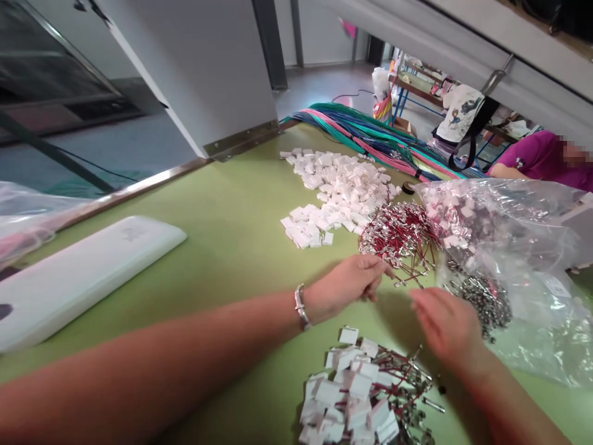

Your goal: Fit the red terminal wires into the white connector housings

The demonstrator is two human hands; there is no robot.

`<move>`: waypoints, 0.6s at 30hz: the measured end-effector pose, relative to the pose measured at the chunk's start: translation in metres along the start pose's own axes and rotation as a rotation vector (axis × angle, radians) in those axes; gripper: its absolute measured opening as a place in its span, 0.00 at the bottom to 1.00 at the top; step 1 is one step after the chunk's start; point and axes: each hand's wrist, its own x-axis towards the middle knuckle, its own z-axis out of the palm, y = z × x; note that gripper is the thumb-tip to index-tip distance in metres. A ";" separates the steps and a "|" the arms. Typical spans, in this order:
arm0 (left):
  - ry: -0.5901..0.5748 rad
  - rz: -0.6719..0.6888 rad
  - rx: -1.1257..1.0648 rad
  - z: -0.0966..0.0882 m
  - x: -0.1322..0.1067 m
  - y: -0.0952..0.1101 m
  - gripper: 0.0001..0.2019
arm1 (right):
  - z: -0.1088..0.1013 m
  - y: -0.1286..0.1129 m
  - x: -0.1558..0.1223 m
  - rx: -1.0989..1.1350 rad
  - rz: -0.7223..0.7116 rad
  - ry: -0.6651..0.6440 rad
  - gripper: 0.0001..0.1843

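Observation:
My left hand (348, 283), with a metal bracelet at the wrist, reaches across the green table (231, 235); its fingers are pinched together at the near edge of a bundle of red wires with metal terminals (399, 238). My right hand (447, 324) hovers just right of it, blurred, fingers loosely curled, palm facing the left hand. What either holds is too small to make out. Below both hands lies a heap of red wires fitted with white connectors (359, 389). A pile of loose white connectors (336, 188) lies further back.
A clear plastic bag (519, 247) with more connectors and terminals lies at right. A white flat tray (78, 272) sits at left. Coloured cable bundles (370, 136) lie at the far edge. A person in a purple shirt (542, 157) sits at the far right.

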 end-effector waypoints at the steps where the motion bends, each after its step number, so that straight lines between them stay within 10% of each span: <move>1: 0.018 0.055 0.113 -0.003 0.001 0.001 0.16 | -0.004 0.015 -0.006 -0.054 0.165 -0.049 0.12; 4: 0.050 0.273 0.436 -0.008 0.003 0.003 0.17 | -0.009 0.054 -0.021 -0.271 0.534 -0.315 0.09; 8: 0.007 0.366 0.603 -0.008 0.003 -0.002 0.15 | -0.002 0.074 -0.031 -0.305 0.657 -0.477 0.09; 13: -0.043 0.270 0.668 -0.004 0.006 -0.010 0.14 | -0.003 0.074 -0.030 -0.294 0.668 -0.463 0.07; 18: -0.084 0.273 0.772 0.000 0.003 -0.013 0.15 | -0.003 0.047 -0.016 -0.021 0.518 -0.131 0.11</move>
